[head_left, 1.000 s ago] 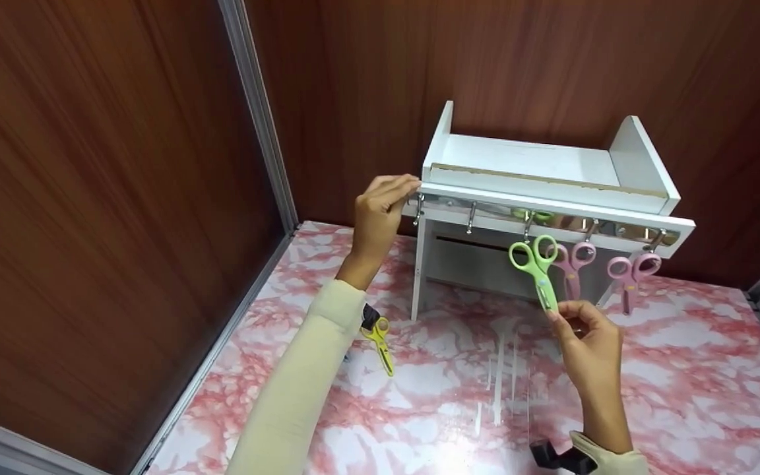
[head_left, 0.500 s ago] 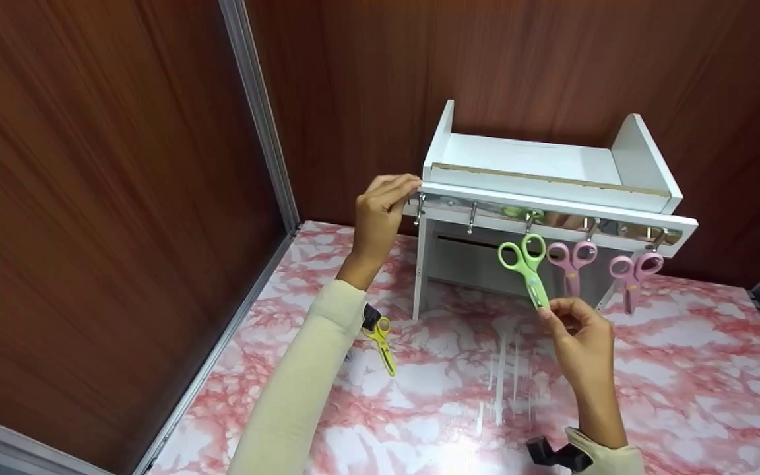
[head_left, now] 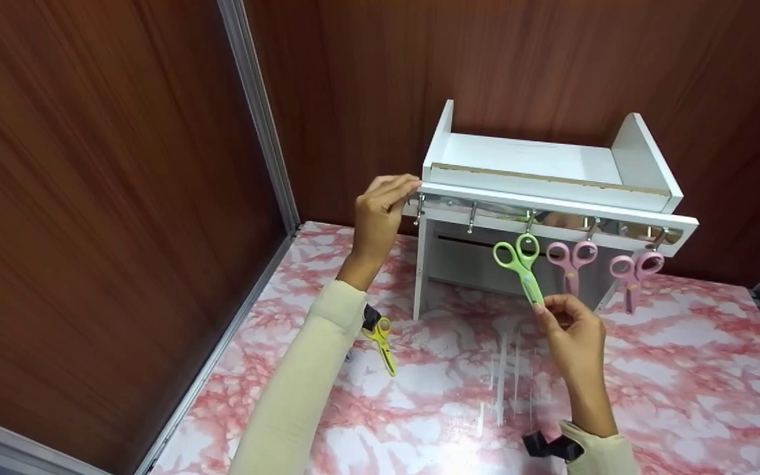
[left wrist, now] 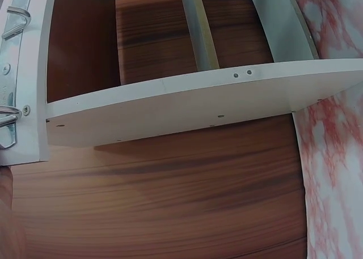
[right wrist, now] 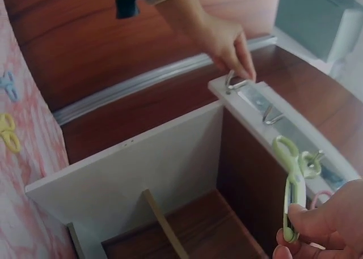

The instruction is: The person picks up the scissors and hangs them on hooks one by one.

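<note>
With your right hand point(head_left: 574, 333) you pinch the green scissors point(head_left: 522, 265) near the end of the blade, between thumb and fingers. Their handle rings point up, and the scissors lean a little to the left. The right ring is at the third hook point(head_left: 530, 221) from the left, but I cannot tell if the hook passes through it. Your left hand point(head_left: 380, 211) has rather straight fingers, which touch the left end of the hook rail point(head_left: 499, 196); it does not hold any scissors. This rail is along the near side of the white shelf point(head_left: 532, 152). To the right of the green pair, the pink scissors point(head_left: 571, 264) hang on the fourth hook, and a second pink pair point(head_left: 631, 277) on the fifth. The yellow scissors point(head_left: 382, 341) lie on the marbled table point(head_left: 696, 369), beside your left sleeve point(head_left: 307, 369).
</note>
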The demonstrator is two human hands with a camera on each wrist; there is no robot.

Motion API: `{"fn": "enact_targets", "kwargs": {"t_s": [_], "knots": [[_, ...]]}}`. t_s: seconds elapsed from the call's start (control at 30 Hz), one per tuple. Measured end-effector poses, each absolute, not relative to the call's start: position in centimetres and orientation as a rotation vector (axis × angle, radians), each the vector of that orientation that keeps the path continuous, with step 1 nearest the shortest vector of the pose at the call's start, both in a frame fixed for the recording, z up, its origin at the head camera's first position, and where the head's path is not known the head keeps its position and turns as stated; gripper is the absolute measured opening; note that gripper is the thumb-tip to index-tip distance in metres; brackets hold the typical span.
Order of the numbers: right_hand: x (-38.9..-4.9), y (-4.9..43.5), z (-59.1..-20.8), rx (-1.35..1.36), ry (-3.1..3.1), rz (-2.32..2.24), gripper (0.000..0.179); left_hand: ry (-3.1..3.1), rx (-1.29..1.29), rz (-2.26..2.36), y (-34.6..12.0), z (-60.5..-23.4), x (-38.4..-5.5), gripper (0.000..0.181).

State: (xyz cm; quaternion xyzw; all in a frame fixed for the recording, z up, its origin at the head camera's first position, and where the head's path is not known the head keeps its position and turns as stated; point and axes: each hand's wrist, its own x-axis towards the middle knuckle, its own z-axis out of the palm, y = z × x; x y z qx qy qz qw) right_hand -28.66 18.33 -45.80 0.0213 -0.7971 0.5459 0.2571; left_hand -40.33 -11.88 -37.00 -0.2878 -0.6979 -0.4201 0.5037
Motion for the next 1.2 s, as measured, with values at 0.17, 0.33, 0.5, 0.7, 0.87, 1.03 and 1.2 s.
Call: {"fn": "enact_targets", "kwargs": {"t_s": [0.17,0.33,0.5,0.7,0.87,1.03,1.2], "knots": [[-29.3,18.2,-46.4,0.05,-2.161,1.458,0.006,-1.701,-0.69,-1.002,-12.0,-37.0,-40.3,0.014],[-29.6,18.1,-46.8,0.066,-2.183,1.426,0.009,-1.69,-0.691,-0.994,-12.0,-37.0,-40.3,0.014],[-30.1,18.2,-47.4,0.025,-2.214,1.386,0.008,-1.695,-0.691,-0.989,-11.9,-37.1,-40.4,0.014],[-30.7,18.2,-48.0,0.001,-2.216,1.367,0.008,-1.685,-0.69,-1.01,-11.9,-37.2,-40.4,0.013],[-30.9,18.3,-48.2,-0.019,-2.196,1.351,0.008,-1.684,-0.689,-1.005,-11.8,-37.1,-40.4,0.013],[-30.7,18.5,-48.2,-0.012,-2.133,1.323,0.007,-1.688,-0.689,-0.999,-11.8,-37.0,-40.4,0.014],[-30.3,19.0,-48.3,-0.005,-2.021,1.299,0.01,-1.69,-0.686,-1.004,-11.9,-37.1,-40.4,0.013]]}}
